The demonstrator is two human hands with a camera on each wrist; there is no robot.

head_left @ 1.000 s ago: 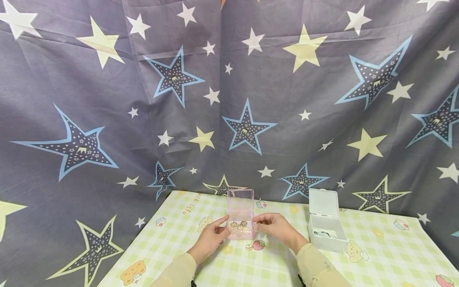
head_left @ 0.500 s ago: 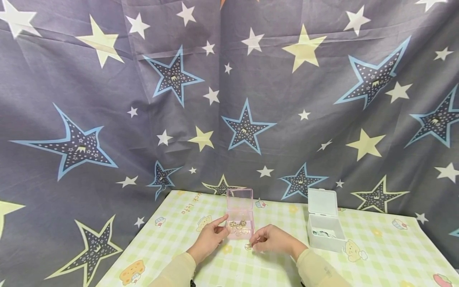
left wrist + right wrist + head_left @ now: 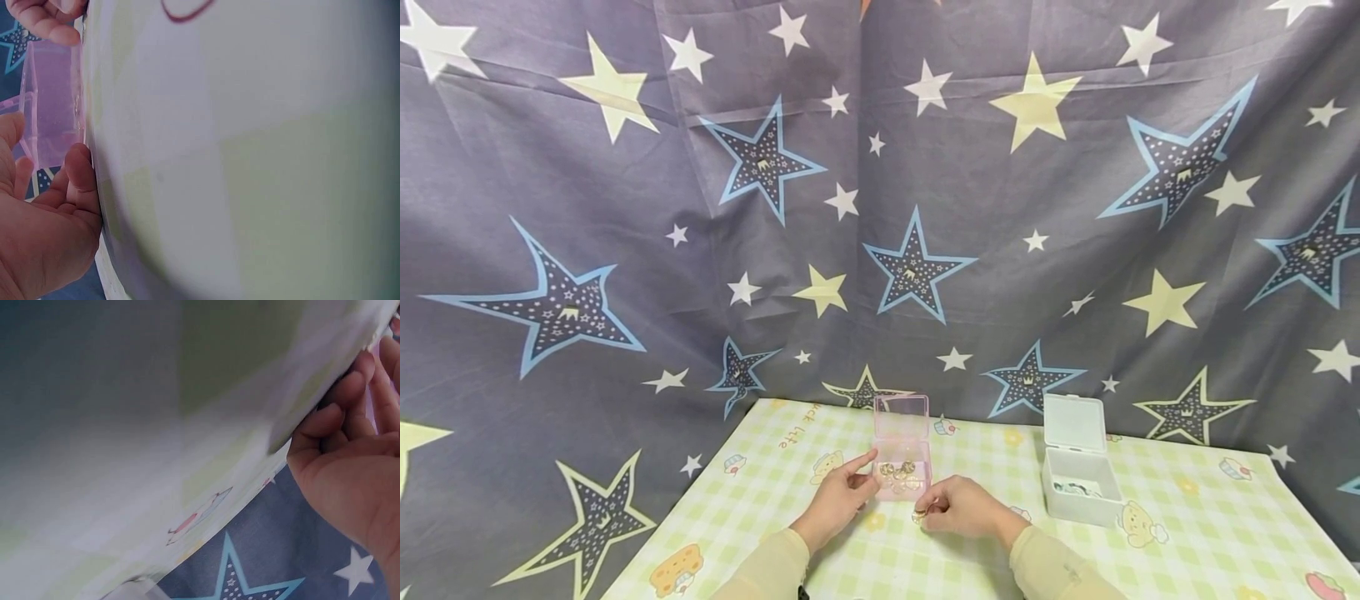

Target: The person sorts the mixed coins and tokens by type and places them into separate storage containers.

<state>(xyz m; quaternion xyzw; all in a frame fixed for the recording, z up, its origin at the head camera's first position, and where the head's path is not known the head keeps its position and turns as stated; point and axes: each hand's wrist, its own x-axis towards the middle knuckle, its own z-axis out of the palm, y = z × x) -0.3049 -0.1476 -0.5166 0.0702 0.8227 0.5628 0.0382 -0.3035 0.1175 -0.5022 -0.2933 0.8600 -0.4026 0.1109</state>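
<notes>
A pink see-through box (image 3: 902, 492) stands on the table with its lid raised, several small round gold-coloured pieces (image 3: 898, 470) inside. My left hand (image 3: 835, 504) holds its left side, thumb towards the front corner and a finger along the side. In the left wrist view the box (image 3: 55, 100) shows beyond the left hand (image 3: 47, 237). In front of the box, my right hand (image 3: 962, 507) pinches another small round gold-coloured piece (image 3: 918, 517) at the tabletop. The right wrist view shows the right hand (image 3: 356, 450) with curled fingers; the piece is not clearly visible there.
A white box (image 3: 1082, 504) with its lid up stands to the right, holding small greenish items (image 3: 1075, 488). A green checked cloth with cartoon prints covers the table (image 3: 1217, 542). Behind hangs a grey curtain (image 3: 820, 350) with stars.
My right hand has left the right side of the pink box, come down towards the front, and taken the loose gold-coloured piece between its fingers. The left hand stays at the box.
</notes>
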